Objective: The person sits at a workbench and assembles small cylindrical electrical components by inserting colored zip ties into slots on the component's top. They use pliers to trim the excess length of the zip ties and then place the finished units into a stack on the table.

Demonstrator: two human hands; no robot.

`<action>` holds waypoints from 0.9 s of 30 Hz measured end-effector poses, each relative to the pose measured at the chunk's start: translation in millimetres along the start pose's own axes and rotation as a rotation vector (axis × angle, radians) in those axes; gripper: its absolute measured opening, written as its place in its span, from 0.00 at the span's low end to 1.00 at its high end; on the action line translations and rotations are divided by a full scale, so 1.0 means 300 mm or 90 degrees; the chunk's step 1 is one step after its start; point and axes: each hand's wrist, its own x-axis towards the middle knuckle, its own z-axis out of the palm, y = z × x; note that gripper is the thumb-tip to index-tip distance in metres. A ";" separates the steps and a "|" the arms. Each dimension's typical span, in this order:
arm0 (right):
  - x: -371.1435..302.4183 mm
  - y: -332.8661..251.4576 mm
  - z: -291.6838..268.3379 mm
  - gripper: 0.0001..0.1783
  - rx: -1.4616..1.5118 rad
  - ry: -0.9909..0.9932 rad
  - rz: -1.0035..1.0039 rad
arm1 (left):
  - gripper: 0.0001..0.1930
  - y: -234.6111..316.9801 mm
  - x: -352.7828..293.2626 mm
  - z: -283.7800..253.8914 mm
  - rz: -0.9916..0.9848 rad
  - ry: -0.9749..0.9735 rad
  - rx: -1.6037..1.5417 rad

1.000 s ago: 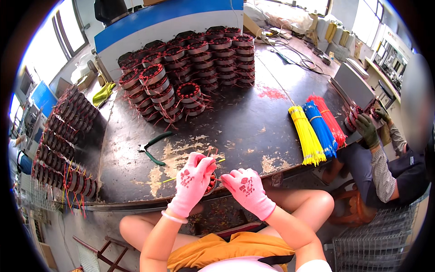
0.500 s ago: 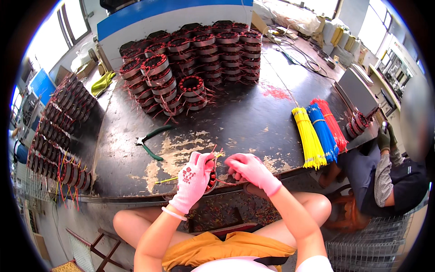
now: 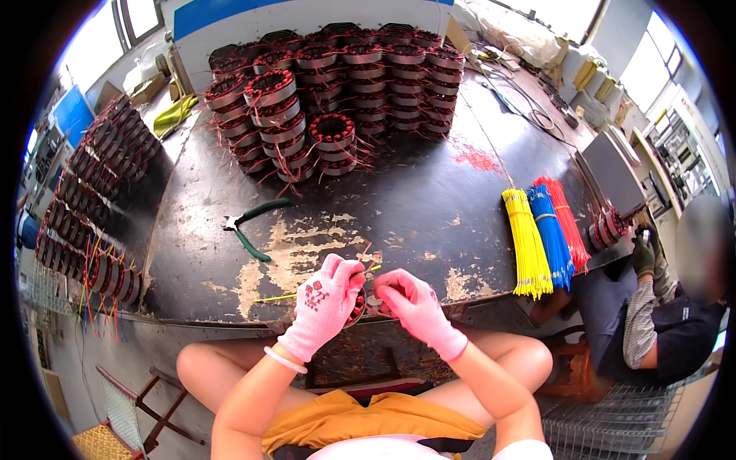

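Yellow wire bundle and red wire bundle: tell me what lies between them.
The blue wire bundle lies between the yellow bundle and red bundle, in the head view.

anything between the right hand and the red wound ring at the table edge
Nothing visible stands between the right hand and the ring. The left hand covers the ring's left part; the green-handled cutters lie beyond both hands, off that path.

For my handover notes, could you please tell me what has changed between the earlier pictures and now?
The right hand, lifted away half a second ago, has come back nearer the left hand. At the far right, the co-worker's gloved hand has drawn back from the coil rings. Pliers and wire bundles stayed put; the left hand stayed by the wound ring.
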 end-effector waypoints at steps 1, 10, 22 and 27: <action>-0.011 0.011 0.003 0.07 -0.113 0.035 -0.137 | 0.08 -0.001 0.001 -0.004 0.008 -0.009 0.002; -0.010 -0.045 -0.004 0.07 -0.197 0.101 -0.259 | 0.10 0.007 0.018 -0.039 0.072 -0.099 0.037; 0.015 -0.137 -0.065 0.07 -0.143 -0.050 -0.058 | 0.07 0.055 0.024 -0.011 0.050 -0.086 -0.040; 0.062 -0.077 -0.106 0.08 -0.012 -0.098 0.044 | 0.07 0.062 0.022 0.009 0.052 -0.091 -0.068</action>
